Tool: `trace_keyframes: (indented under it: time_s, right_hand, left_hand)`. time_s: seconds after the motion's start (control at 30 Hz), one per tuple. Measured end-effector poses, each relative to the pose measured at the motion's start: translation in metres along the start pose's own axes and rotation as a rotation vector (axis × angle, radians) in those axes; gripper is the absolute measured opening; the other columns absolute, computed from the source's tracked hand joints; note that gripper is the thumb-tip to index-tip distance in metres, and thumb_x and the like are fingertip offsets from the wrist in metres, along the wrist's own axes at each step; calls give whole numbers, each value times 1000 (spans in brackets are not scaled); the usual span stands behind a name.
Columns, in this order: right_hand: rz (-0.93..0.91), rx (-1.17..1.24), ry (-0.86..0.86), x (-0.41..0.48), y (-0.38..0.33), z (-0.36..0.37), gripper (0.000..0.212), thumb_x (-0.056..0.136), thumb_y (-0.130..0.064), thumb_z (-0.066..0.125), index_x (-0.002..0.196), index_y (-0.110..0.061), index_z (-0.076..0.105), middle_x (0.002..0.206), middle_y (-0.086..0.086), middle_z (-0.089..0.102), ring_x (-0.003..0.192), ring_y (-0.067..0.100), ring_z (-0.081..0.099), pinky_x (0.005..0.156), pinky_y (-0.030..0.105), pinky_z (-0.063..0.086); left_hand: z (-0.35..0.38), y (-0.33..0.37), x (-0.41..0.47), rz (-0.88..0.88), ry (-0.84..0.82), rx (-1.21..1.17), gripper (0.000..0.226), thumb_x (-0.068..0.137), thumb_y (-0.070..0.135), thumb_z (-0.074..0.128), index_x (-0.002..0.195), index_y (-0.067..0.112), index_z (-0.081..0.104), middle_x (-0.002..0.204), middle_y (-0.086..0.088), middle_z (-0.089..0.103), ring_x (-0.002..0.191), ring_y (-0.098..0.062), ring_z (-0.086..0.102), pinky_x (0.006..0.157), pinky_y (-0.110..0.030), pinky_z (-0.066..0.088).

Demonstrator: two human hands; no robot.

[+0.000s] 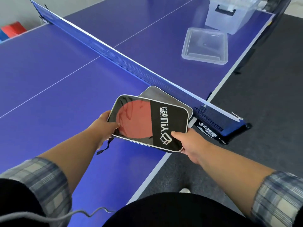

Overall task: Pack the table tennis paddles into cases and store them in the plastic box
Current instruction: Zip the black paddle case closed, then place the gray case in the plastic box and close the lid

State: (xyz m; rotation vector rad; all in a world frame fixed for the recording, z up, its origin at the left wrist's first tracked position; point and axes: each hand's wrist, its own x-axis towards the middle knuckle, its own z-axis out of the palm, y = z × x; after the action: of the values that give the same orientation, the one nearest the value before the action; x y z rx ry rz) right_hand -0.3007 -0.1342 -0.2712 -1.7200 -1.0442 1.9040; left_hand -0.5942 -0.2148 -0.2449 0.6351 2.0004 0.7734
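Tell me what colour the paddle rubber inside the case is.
Red. The paddle rubber shows through the clear window of the case, seen in the head view.

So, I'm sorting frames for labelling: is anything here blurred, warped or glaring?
Head view: even, soft light; the black fabric paddle case is sharp, logo readable. Head view: faint sheen on its clear window. Head view: the blue net bows slightly with lens distortion; the clear plastic box looks soft.

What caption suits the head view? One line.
Left hand and right hand hold black fabric case showing red round paddle over blue table.
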Motion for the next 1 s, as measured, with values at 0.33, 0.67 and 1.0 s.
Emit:
trace_keyframes:
  time_s: [0.33, 0.67, 1.0]
  right_hand:
    - [-160, -36, 25, 40, -47, -51, 41, 72, -24, 65, 108, -43, 55, 103, -10, 72, 103, 20, 69, 91, 48, 58]
    - [-630, -403, 268, 49, -39, -44, 62, 88, 1, 62, 106, -56, 46, 102, -6, 64, 87, -2, 60, 79, 7, 44]
    - [-716, -1079, 279, 84, -2, -41, 78, 83, 17, 59, 144, -30, 48, 163, 11, 24, 154, 31, 11, 118, 34, 15]
  left_hand:
    - [43, 88, 58, 71, 53, -116, 51, 70, 18, 59, 109, 50, 50, 107, 12, 67, 90, -18, 73, 87, -48, 58]
    - [62, 136, 114, -73, -117, -517, 63, 86, 76, 41, 118, 30, 68, 119, 6, 70, 105, -19, 67, 85, -44, 54]
    - [65, 65, 154, -82, -51, -291, 27, 82, 19, 62, 107, 26, 57, 106, -3, 64, 82, -14, 68, 67, -31, 56]
